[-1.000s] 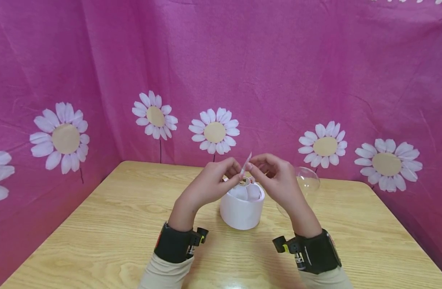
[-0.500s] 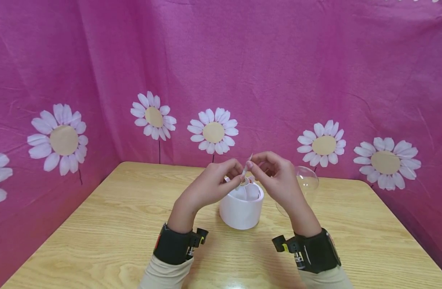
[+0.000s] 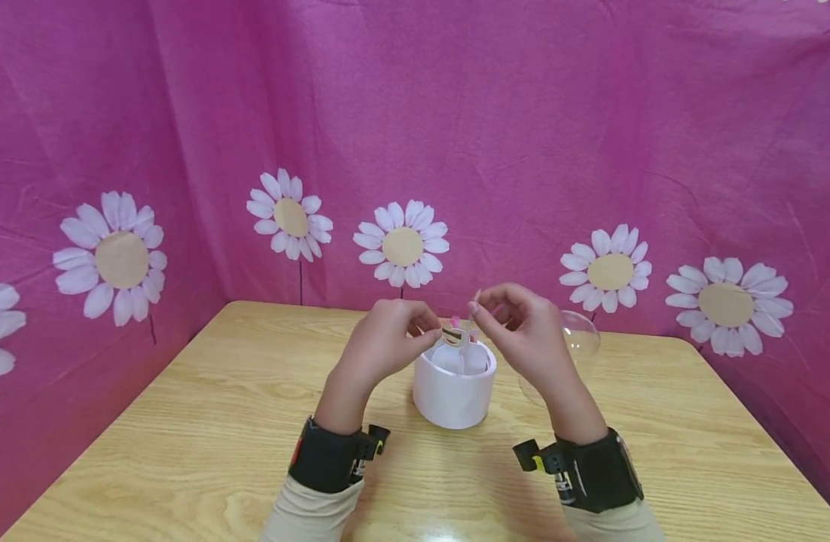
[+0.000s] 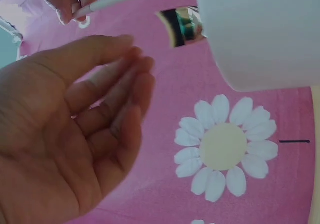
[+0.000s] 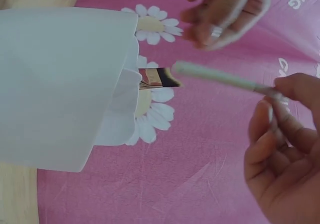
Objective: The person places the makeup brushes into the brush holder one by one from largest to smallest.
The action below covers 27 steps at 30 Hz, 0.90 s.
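My right hand (image 3: 523, 331) pinches one end of a slim white stick (image 5: 220, 77) between thumb and fingertips. In the right wrist view its free end looks rounded and blurred. The stick hangs over a white round holder (image 3: 453, 399) with inner dividers, standing on the table. My left hand (image 3: 384, 342) is beside the holder's upper left, fingers loosely bent, with nothing visible between them in the left wrist view. A flat item with a dark, gold-edged end (image 5: 160, 78) pokes out of the holder; its kind cannot be told.
Behind my right forearm stands a clear, rounded transparent cover (image 3: 581, 335), partly hidden. The wooden table (image 3: 218, 429) ends at a pink cloth (image 3: 496, 150) printed with white flowers, hanging at the back and sides.
My left hand has let go of the stick and moved slightly left, away from it. My right hand still holds the stick, which now points downward over the holder.
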Motion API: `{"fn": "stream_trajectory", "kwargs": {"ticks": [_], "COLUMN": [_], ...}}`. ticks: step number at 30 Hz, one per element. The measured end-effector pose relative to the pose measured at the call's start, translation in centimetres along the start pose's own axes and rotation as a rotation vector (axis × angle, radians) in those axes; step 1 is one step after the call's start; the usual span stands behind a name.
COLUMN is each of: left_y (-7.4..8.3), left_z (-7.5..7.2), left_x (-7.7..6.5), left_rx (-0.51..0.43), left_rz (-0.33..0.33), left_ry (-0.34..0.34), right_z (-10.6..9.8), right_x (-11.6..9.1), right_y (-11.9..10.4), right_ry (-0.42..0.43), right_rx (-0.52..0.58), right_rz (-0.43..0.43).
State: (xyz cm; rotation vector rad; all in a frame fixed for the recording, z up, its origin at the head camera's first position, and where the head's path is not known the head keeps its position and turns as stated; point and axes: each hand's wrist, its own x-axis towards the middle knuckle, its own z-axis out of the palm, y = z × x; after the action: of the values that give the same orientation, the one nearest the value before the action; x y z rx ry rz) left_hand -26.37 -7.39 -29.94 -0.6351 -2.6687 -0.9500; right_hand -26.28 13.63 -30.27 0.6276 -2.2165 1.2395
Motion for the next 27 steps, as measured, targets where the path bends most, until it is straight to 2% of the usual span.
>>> {"fn": "stream_trajectory", "kwargs": {"ticks": [3, 8, 17, 22, 27], "left_y": [-0.4, -0.7, -0.5, -0.4, -0.4], "left_z": [0.3, 1.3, 2.9, 3.3, 3.5], "left_x": [0.1, 0.5, 0.9, 1.0, 0.9], "left_rx": [0.059, 0.106, 0.176, 0.185, 0.197], "left_rz": [-0.066, -0.096, -0.138, -0.149, -0.155], "left_ry": [-0.014, -0.027, -0.039, -0.045, -0.044], "right_z": [0.0, 0.2, 0.4, 0.4, 0.4], "right_x": [0.0, -0.1, -0.2, -0.1, -0.1], "right_y": [-0.1, -0.2, 0.7, 0.8, 0.9], "right_ry": [-0.014, -0.061, -0.186, -0.266, -0.305], "right_rx": [-0.093, -0.182, -0.238, -0.252, -0.276], "right_rz": [0.032, 0.078, 0.109, 0.125, 0.134]}}
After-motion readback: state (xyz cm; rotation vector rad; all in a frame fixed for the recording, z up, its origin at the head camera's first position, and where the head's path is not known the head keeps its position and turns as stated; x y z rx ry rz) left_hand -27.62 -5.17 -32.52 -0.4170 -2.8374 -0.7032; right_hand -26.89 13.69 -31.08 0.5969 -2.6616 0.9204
